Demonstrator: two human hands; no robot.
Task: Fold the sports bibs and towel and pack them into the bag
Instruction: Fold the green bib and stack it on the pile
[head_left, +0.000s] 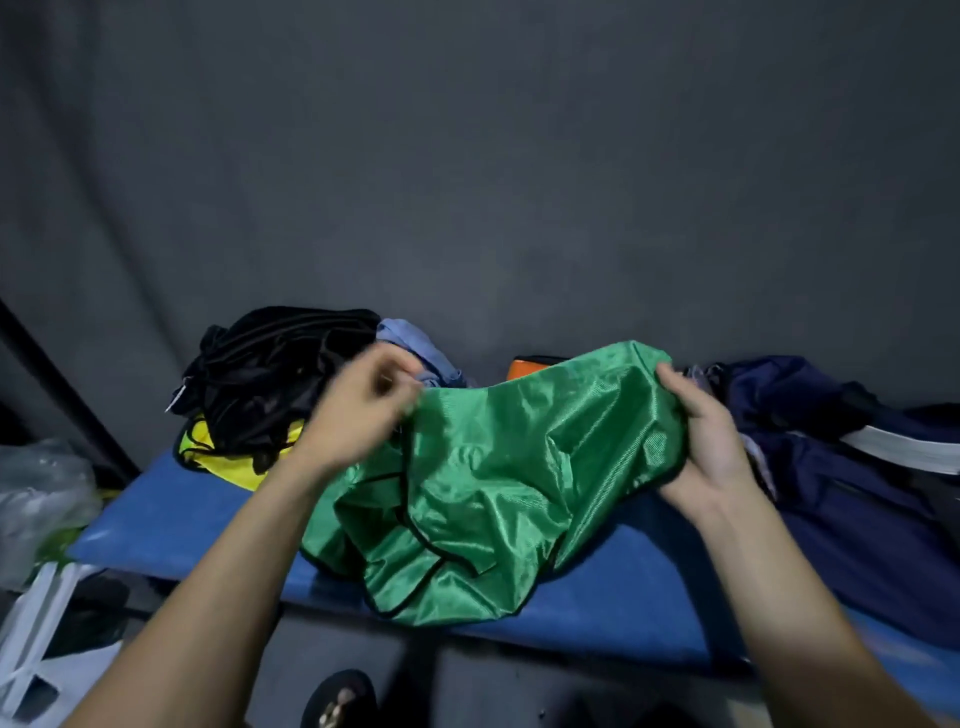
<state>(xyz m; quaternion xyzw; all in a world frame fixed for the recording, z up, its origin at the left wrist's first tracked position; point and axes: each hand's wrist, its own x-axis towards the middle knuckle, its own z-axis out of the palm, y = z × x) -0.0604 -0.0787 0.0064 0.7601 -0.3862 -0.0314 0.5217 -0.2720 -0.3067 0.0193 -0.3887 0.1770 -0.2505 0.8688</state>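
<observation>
- Holding the green bib (488, 467) up by its top edge, one hand at each upper corner, likely to spread it out and find its shape before a first fold.
- Left hand (358, 410): blurred, fingers curled in at the bib's left corner; it looks like a pinch on the black-trimmed hem, though the exact contact is hard to tell.
- Right hand (701, 431): thumb on the near face, fingers (675, 384) wrapped behind the bib's right corner, gripping the cloth.
- The lower half of the green bib slumps in crumpled layers onto the blue table (171, 514), its bottom hem hanging just over the near edge. Letting the table carry the slack probably keeps the slippery fabric from sliding away.
- Left of the green bib, on the same table: a black bundle (270, 374), possibly the bag, lying on top of a yellow bib (208, 452). Judgement: the yellow one waits its turn.
- Behind the green bib's left corner: a pale blue cloth (410, 343), perhaps the towel.
- Behind its top edge: an orange item (530, 369), mostly hidden.
- Right of the green bib: a heap of navy clothing (831, 447).
- Stage, as judged: early; the green bib is unfolded and nothing is visibly packed.
- Risk: slick mesh tends to slide, so folds may not hold unless pressed flat.
</observation>
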